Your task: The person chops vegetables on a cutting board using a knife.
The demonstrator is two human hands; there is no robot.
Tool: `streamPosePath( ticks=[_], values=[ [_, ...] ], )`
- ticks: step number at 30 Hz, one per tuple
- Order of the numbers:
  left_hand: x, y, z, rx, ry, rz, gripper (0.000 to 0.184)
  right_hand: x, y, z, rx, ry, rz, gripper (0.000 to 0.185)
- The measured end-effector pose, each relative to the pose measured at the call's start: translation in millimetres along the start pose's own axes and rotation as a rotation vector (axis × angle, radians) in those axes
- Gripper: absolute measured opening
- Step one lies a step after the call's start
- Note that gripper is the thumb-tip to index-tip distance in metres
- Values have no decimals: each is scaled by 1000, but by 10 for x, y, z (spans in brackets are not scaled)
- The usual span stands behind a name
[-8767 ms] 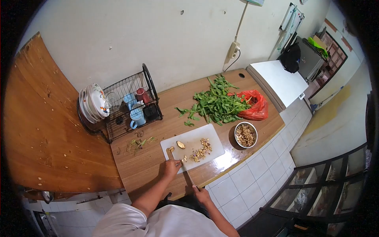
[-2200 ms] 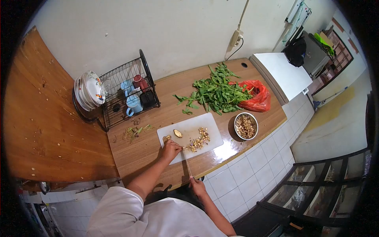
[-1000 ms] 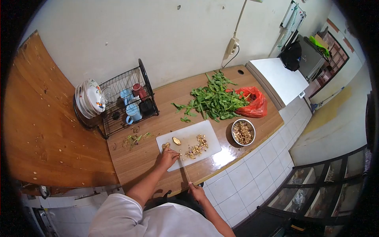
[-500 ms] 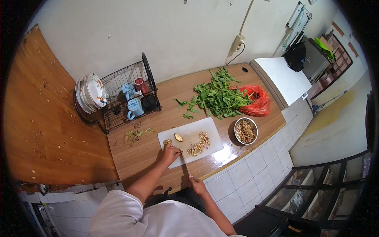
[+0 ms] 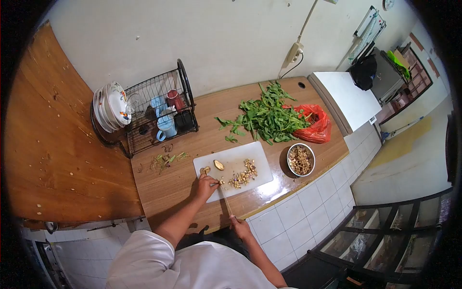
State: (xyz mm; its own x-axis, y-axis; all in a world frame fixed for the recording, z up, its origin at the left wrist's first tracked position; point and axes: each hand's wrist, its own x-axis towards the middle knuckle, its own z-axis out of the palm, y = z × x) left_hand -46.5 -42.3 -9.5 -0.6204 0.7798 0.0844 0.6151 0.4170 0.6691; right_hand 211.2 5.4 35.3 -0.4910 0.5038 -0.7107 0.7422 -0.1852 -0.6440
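My left hand [image 5: 207,186] is closed over the near left part of a white cutting board [image 5: 232,153]; whatever its fingers hold down is hidden. The knife [image 5: 225,200] is in my right hand [image 5: 240,228], gripped by its handle below the board's near edge. Its blade points away from me, its tip beside my left fingertips. Small pale diced pieces [image 5: 244,174] lie on the right part of the board. A cut oval piece with a dark rim [image 5: 218,165] rests farther back, and a smaller tan piece [image 5: 206,170] lies just beyond my left hand.
A metal bowl [image 5: 314,161] of chopped tan bits stands right of the board. Behind are leafy greens [image 5: 269,118] and a red plastic bag [image 5: 320,130]. Stem scraps [image 5: 166,161] lie at left, before a dish rack [image 5: 187,94] with plates and mugs.
The view has shifted slightly. Both hands and the knife keep nearly the same places at the board, with the blade still beside my left fingertips.
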Motion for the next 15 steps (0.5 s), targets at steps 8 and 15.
streamPosePath(
  ticks=[8, 15],
  values=[
    [37, 11, -41, 35, -73, -26, 18, 343, 306, 57, -26, -23, 54, 71],
    [70, 40, 12, 68, -117, 0, 18, 427, 121, 148, -126, 31, -23, 76]
  ],
)
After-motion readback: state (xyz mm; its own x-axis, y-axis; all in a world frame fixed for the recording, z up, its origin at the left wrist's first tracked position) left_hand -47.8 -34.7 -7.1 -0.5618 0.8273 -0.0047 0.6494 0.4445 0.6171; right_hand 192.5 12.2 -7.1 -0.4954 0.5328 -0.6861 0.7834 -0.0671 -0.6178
